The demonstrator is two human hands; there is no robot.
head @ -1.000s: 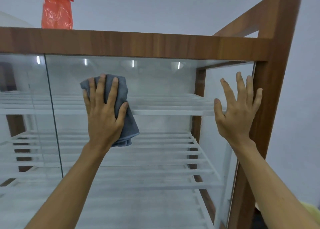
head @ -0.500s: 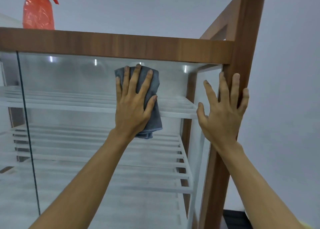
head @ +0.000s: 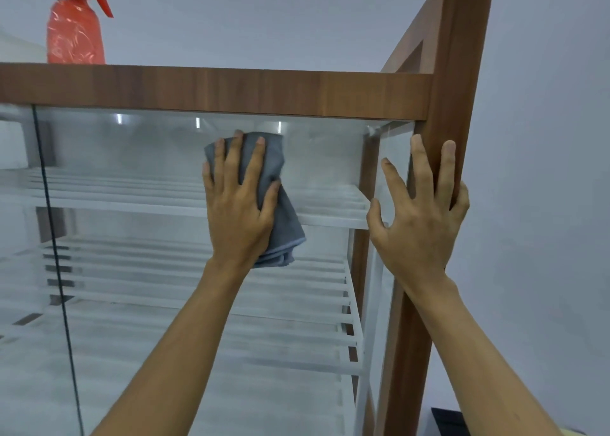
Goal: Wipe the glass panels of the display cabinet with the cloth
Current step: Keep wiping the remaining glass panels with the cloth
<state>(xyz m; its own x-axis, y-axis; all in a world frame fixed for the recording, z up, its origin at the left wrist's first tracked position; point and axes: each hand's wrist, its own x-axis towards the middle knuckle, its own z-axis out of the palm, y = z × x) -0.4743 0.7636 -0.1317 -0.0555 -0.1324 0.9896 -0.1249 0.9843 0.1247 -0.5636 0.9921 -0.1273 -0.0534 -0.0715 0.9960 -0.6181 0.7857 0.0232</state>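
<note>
Glass (head: 148, 151) under cloth (head: 278, 171), left hand (head: 237, 214) flat

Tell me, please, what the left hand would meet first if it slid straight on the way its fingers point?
With fingers pointing up, the left hand, pressing the grey cloth on the glass panel, would probably meet the wooden top rail first; how far that rail stands proud is unclear.

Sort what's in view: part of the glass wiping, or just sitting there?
In the job: left hand pressing the grey cloth flat on the front glass panel; right hand braced on the corner post.
Just sitting: red spray bottle on the cabinet top, untouched; white slatted shelves inside.
</note>
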